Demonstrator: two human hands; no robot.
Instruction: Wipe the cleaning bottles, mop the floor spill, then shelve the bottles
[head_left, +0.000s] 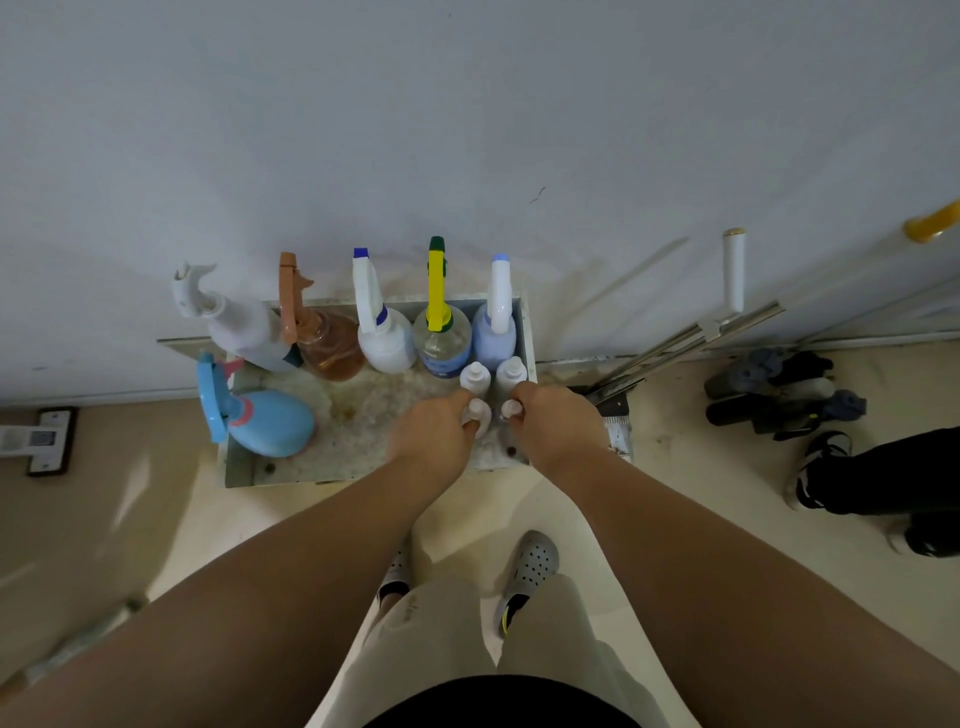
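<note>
The stained grey shelf is carrying five trigger spray bottles at back, a light-blue plastic sprayer front-left, small white bottles right.

White handle on bright metal rods, leaning against the pale grey wall. Up and right of that handle, a yellow handle, cut off by the frame edge. Left of it, a small dark scratch on the wall. Below and right, a heap of dark footwear on the beige floor. Lower still, a leg in black trousers with a black-and-white sandal. Far below and left, a grey perforated clog under beige trousers.
</note>
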